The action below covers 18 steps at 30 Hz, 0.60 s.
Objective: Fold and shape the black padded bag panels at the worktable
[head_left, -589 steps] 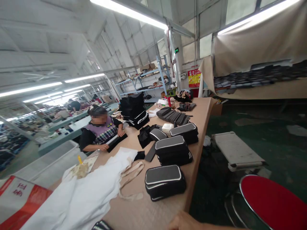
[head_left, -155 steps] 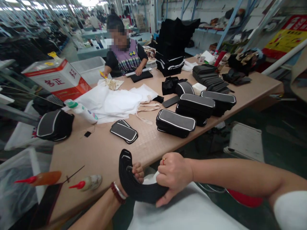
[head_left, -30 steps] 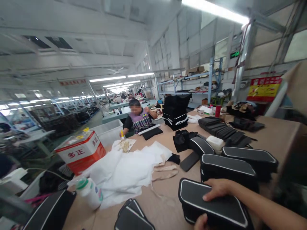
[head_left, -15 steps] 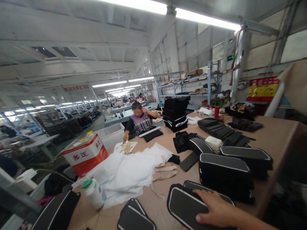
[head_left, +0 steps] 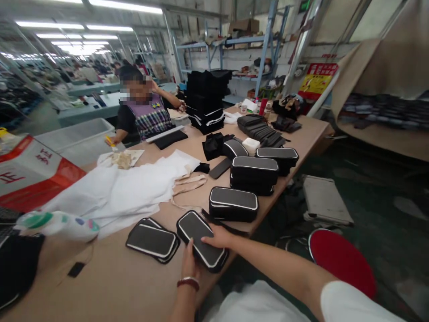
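The long tan table (head_left: pixel 110 286) runs away from the camera through a big strip-lit workshop with blue metal shelving (head_left: pixel 264 40) against the back wall and a dark green floor. Near the table's front edge lies a black pouch panel with white piping (head_left: pixel 200 239); the left hand (head_left: pixel 189 264) presses on its near end with fingers together, and the right hand (head_left: pixel 217 235) lies flat on its far side, fingers extended. Just left of that panel sit 2 more flat black panels (head_left: pixel 152 239), and just beyond it stands a finished black case (head_left: pixel 233 204), with further cases stacked behind it along the table's right edge. White cloth (head_left: pixel 120 190) spreads over the table's middle, a red and white box (head_left: pixel 30 176) stands at its left, and a seated co-worker in a checked apron (head_left: pixel 147 117) works at the far left side. A red stool (head_left: pixel 342 261) stands on the floor right of the table.
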{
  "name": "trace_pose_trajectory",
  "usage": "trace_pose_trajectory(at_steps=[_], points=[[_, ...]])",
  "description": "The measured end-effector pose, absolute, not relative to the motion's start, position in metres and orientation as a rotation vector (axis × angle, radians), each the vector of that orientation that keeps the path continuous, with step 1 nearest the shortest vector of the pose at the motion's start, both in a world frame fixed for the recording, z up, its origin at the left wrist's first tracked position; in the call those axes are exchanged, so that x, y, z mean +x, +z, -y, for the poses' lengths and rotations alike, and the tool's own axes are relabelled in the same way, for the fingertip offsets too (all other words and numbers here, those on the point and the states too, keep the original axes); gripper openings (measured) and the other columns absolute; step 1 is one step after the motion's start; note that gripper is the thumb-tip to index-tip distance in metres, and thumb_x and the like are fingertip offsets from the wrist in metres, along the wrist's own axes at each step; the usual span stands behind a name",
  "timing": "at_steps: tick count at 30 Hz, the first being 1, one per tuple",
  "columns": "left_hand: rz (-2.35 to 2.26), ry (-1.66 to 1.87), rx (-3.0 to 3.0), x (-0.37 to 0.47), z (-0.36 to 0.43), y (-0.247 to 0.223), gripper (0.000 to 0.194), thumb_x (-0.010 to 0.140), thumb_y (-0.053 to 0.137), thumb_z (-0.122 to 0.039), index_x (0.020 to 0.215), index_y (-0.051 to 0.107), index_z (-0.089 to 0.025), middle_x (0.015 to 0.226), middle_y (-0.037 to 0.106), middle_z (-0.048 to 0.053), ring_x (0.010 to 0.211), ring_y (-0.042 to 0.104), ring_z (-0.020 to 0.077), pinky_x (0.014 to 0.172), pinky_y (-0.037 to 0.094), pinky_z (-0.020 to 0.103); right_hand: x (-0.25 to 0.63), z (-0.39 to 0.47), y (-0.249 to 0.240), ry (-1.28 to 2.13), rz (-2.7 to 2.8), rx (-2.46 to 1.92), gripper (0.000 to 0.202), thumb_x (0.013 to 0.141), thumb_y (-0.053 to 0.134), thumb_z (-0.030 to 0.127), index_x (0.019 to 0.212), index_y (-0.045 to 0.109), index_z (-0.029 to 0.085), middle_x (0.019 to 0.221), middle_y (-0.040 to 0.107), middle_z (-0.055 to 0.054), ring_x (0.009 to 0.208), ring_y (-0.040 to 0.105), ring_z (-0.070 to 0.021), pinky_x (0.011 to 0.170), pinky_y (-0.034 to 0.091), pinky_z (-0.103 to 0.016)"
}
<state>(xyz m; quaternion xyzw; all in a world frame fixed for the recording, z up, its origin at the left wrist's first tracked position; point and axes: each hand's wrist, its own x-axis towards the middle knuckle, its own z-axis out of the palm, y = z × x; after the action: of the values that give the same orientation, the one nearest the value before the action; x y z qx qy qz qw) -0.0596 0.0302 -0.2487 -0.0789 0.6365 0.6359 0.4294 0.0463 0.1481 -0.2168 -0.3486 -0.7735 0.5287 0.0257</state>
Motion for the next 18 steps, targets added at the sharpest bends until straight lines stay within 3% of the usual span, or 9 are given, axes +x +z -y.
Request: trace_pose_trajectory(at_steps=[3,7,10,12,15,18], points=[[-1.846,1.469,-0.065,-0.063,-0.035,-0.254,0.037,0.076,0.067,-0.028,0.11,0.063,-0.015,0.103,0.071,0.013,0.105,0.065,0.0274,0.095,0.049,0.042,0.066,-0.156,-0.211,1.275,2.63,-0.855,0.065,0.077,0.065,0.038,0.135,0.044,0.017,0.142,0.046,-0.014,0.129,0.044,-0.0293,0.107,0.037,-0.043],[-1.924,1.431,-0.102,-0.068,-0.033,-0.26,0.04,0.072,0.07,-0.027,0.11,0.063,-0.015,0.108,0.07,0.014,0.113,0.06,0.03,0.102,0.044,0.045,0.095,-0.176,-0.201,0.719,2.829,-0.756,0.047,0.086,0.05,0.023,0.132,0.046,0.016,0.129,0.054,-0.014,0.119,0.049,-0.0281,0.1,0.041,-0.045],[-1.951,1.412,-0.116,-0.071,-0.03,-0.26,0.038,0.071,0.071,-0.026,0.106,0.063,-0.015,0.111,0.068,0.015,0.114,0.06,0.0303,0.104,0.041,0.046,0.112,-0.177,-0.212,0.492,2.84,-0.974,0.061,0.082,0.059,0.03,0.137,0.04,0.011,0.126,0.053,-0.019,0.116,0.047,-0.0336,0.098,0.039,-0.049],[-1.946,1.415,-0.128,-0.072,-0.03,-0.259,0.037,0.071,0.071,-0.025,0.105,0.063,-0.014,0.111,0.068,0.015,0.113,0.06,0.0302,0.104,0.041,0.045,0.119,-0.17,-0.222,0.501,2.839,-1.128,0.063,0.081,0.06,0.029,0.137,0.04,0.009,0.119,0.057,-0.02,0.11,0.052,-0.0324,0.095,0.04,-0.047],[-1.9,1.441,-0.173,-0.071,-0.03,-0.255,0.037,0.074,0.068,-0.028,0.108,0.062,-0.015,0.112,0.068,0.014,0.113,0.06,0.0286,0.101,0.043,0.043,0.125,-0.161,-0.22,0.624,2.848,-1.166,0.041,0.086,0.047,0.019,0.127,0.051,0.016,0.106,0.065,-0.013,0.098,0.059,-0.025,0.089,0.044,-0.039],[-1.828,1.483,-0.232,-0.068,-0.028,-0.248,0.032,0.08,0.062,-0.031,0.109,0.061,-0.017,0.113,0.067,0.011,0.115,0.059,0.0266,0.098,0.046,0.039,0.128,-0.174,-0.184,0.763,2.743,-1.035,0.041,0.087,0.045,0.018,0.127,0.052,0.02,0.113,0.065,-0.009,0.102,0.06,-0.0228,0.09,0.045,-0.035]])
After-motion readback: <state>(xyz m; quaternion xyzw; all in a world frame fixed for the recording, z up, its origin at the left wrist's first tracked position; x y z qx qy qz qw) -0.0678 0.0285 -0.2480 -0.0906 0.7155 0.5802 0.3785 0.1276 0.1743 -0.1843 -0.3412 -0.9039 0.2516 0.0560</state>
